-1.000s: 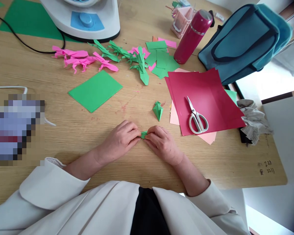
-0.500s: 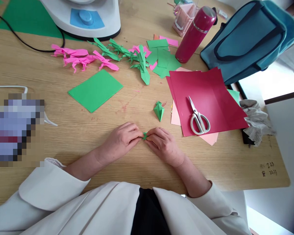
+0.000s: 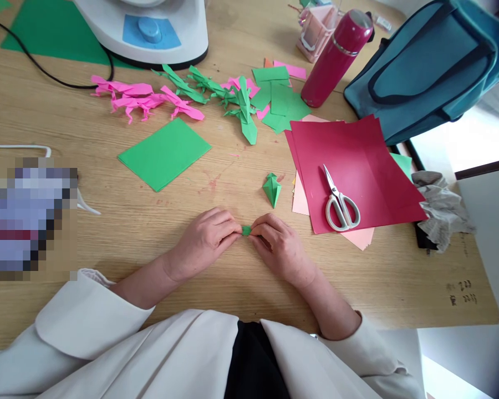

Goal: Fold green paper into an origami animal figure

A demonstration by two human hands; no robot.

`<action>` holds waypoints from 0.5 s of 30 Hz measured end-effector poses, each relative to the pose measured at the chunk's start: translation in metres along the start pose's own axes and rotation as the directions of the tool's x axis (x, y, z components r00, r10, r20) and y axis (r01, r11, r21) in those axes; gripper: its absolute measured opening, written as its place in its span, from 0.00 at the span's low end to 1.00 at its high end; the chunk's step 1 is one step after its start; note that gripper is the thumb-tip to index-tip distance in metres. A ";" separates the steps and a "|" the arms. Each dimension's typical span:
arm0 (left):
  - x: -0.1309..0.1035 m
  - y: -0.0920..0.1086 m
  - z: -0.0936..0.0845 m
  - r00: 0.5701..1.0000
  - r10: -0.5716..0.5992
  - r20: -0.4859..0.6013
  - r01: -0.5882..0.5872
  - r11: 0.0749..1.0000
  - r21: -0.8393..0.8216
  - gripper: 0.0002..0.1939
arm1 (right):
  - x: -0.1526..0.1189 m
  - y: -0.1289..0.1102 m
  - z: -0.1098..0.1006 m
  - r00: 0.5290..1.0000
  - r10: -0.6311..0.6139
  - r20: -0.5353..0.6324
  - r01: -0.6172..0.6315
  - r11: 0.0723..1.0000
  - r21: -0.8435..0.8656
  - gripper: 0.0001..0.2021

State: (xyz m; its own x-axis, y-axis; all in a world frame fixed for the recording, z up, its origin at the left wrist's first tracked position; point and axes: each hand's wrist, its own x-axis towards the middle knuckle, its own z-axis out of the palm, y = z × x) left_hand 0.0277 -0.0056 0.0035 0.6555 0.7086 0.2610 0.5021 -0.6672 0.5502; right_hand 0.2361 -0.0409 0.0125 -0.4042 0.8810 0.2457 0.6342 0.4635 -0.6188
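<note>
Between my fingertips is a small piece of green paper (image 3: pixel 246 230), mostly covered by the fingers. My left hand (image 3: pixel 210 235) pinches its left end, and my right hand (image 3: pixel 281 246) pinches its right end. Just beyond the right hand lies a small folded green paper piece (image 3: pixel 271 189), pointed toward me. Farther to the left rests a flat green paper sheet (image 3: pixel 164 154). Pink folded paper figures (image 3: pixel 137 102) and green folded paper figures (image 3: pixel 244 111) lie in a row at the back.
Scissors (image 3: pixel 340 205) lie on red paper sheets (image 3: pixel 374 183) at the right. Behind stand a magenta flask (image 3: pixel 336 58), a pink pen holder (image 3: pixel 316 33) and a teal bag (image 3: pixel 428 72). A white appliance base (image 3: pixel 183 33) is at the back; a blurred screen (image 3: pixel 29 216) lies left.
My right hand has shifted slightly right, and a little more of the green paper shows between the fingertips. The whole view has moved slightly.
</note>
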 end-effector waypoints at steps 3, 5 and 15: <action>-0.001 -0.001 -0.001 0.999 -0.037 -0.005 0.037 0.999 -0.006 0.08 | 0.001 0.000 0.000 0.999 0.030 0.017 -0.030 0.999 0.015 0.05; 0.000 -0.001 -0.003 0.997 -0.080 -0.014 0.079 0.996 -0.051 0.07 | 0.001 -0.001 -0.001 0.998 0.050 0.035 -0.051 0.999 0.016 0.04; -0.006 -0.001 -0.010 0.980 -0.196 -0.021 0.189 0.963 -0.191 0.07 | 0.002 -0.002 -0.002 0.996 0.071 0.056 -0.073 0.997 0.021 0.04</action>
State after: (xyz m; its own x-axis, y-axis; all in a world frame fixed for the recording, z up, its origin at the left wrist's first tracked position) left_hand 0.0177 -0.0069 0.0095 0.5323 0.8305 0.1642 0.4996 -0.4648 0.7310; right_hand 0.2353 -0.0397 0.0159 -0.3942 0.9052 0.1585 0.6477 0.3961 -0.6509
